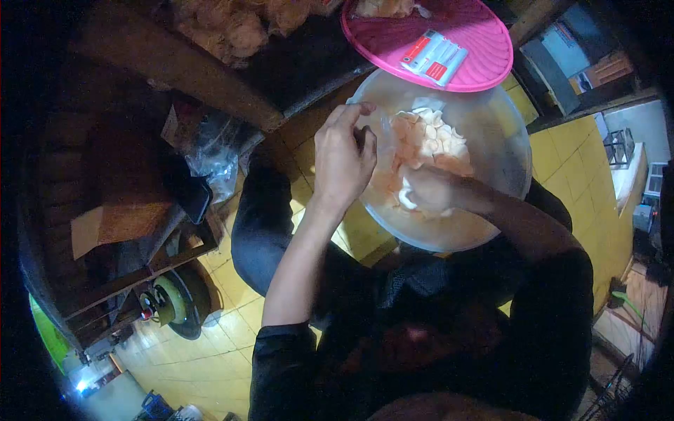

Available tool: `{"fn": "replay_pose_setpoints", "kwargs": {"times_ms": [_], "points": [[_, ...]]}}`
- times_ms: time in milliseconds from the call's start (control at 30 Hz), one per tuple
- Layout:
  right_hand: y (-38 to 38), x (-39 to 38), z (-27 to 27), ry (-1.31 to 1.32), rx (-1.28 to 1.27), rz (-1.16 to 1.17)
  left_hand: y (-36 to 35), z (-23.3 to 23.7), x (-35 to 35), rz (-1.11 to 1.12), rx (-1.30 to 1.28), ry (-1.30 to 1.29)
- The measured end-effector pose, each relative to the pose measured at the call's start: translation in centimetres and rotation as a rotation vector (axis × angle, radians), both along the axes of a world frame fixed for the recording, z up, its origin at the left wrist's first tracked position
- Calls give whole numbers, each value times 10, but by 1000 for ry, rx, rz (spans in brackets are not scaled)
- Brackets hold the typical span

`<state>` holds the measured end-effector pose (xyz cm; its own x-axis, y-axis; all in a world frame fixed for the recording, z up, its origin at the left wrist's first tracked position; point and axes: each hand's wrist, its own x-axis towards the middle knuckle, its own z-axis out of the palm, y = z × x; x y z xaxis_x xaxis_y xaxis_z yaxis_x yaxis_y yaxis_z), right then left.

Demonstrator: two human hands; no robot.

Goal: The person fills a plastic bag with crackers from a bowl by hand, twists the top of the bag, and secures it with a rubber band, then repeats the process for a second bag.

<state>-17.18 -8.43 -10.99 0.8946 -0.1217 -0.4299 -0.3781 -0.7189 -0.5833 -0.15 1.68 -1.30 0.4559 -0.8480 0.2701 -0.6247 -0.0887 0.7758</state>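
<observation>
A large translucent tub (516,168) sits between my knees, with white chips (442,137) and orange-brown seasoned chips (407,137) inside. My left hand (344,154) is raised at the tub's left side, its fingers curled around what looks like a clear plastic bag (380,131), whose outline is faint. Down in the tub, my right hand (430,189) reaches among the chips from the right. It is smeared by motion and its fingers are hidden, so what it grips cannot be made out.
A pink round lid (484,42) rests at the tub's far rim, bearing a plastic packet with red labels (434,57). Wooden shelving (182,70) and a cardboard box (119,224) stand left. A green gas cylinder (167,300) is lower left. Yellow tiles (572,168) cover the floor.
</observation>
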Motion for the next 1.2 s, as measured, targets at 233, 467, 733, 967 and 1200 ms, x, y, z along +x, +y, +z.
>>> {"fn": "replay_pose_setpoints", "kwargs": {"times_ms": [233, 467, 733, 967, 1200], "points": [[-39, 6, 76, -720, 151, -396, 0, -4, -5, -20, 56, 30], [-21, 15, 100, -607, -80, -494, -4, -13, -10, -167, 149, 458], [-20, 21, 93, -702, -156, -199, -2, -17, -9, -158, 19, 640], [-21, 22, 90, -674, 67, -352, -1, -7, -10, -78, 84, 281], [-14, 27, 85, -666, 159, -459, -3, -5, -14, -110, 36, 300]]}}
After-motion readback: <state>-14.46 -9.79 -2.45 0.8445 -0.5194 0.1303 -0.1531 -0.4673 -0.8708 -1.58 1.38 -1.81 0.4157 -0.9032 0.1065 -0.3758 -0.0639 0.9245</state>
